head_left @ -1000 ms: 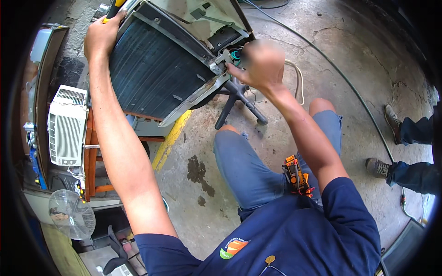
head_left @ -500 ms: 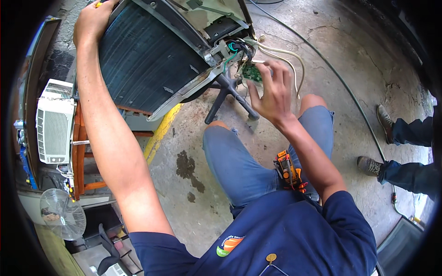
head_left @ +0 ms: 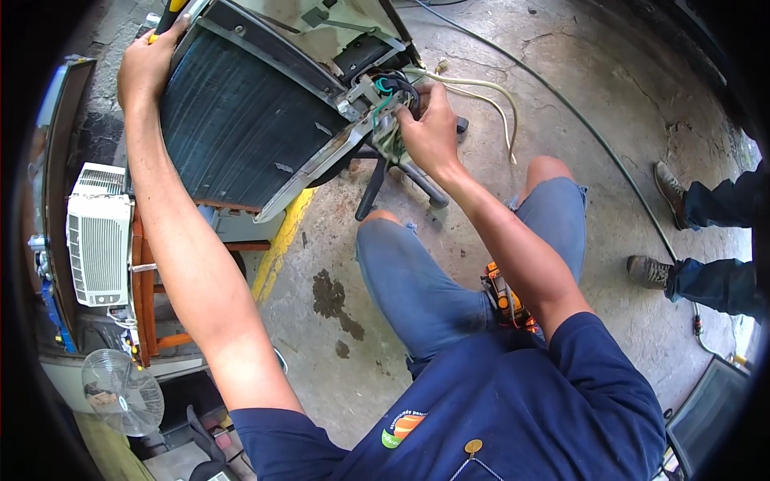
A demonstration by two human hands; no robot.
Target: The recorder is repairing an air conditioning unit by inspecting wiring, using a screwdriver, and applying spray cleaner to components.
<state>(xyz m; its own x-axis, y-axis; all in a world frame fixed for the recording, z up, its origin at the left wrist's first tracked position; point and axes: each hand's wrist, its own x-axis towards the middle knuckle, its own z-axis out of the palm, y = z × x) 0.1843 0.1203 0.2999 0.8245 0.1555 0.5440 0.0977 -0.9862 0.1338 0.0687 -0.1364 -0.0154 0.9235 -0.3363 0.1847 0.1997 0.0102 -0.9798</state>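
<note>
Stained concrete floor [head_left: 569, 120] spreads under the job, and an old cooling unit [head_left: 249, 120] sits slanted above it, between the two hands. From where I stand, the left hand [head_left: 147, 70] has its fingers curled around a yellow-and-black tool [head_left: 172, 14] at the unit's far corner. On the right hand [head_left: 433, 132], the fingers are bent close together beside the wires [head_left: 401, 84]; I can't tell whether they pinch one. Just left of those fingers hangs a blurred, greenish part, maybe a circuit board [head_left: 390, 143]. A careless tug there could pull a wire loose or crack that part, since it seems to dangle unsupported. Below the same fingers stand black chair legs [head_left: 374, 188]; if they carry the weight, a shove might tip everything. Off to the fingers' right, a pale cord [head_left: 509, 104] loops outward and could snag a knee.
</note>
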